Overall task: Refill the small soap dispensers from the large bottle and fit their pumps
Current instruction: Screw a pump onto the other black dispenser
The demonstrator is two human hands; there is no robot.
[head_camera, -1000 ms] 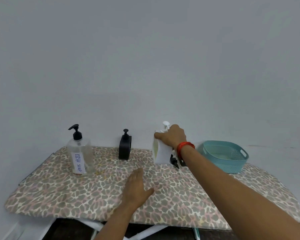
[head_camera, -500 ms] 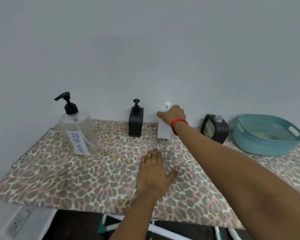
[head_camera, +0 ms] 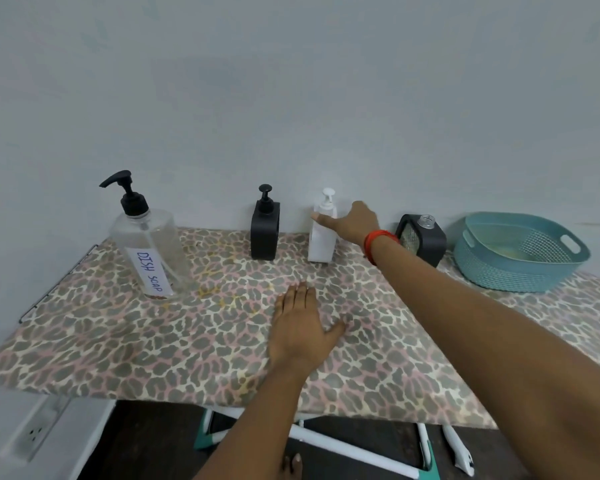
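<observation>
Leopard-print board cover (head_camera: pixel 118 341) under everything. White dispenser (head_camera: pixel 321 244), pump on, stands upright at back by wall. Our right hand (head_camera: pixel 352 223) just right of it, fingers straight, thumb lying across its front, not wrapped round. Left of it: black pump dispenser (head_camera: pixel 264 233), then big clear DISH SOAP bottle (head_camera: pixel 149 251) further left. Right of it, partly hidden by our forearm: open-necked dispenser (head_camera: pixel 425 240), then teal basket (head_camera: pixel 520 268). Our left hand (head_camera: pixel 302 327) flat on cover in front of it, fingers together, thumb out.
</observation>
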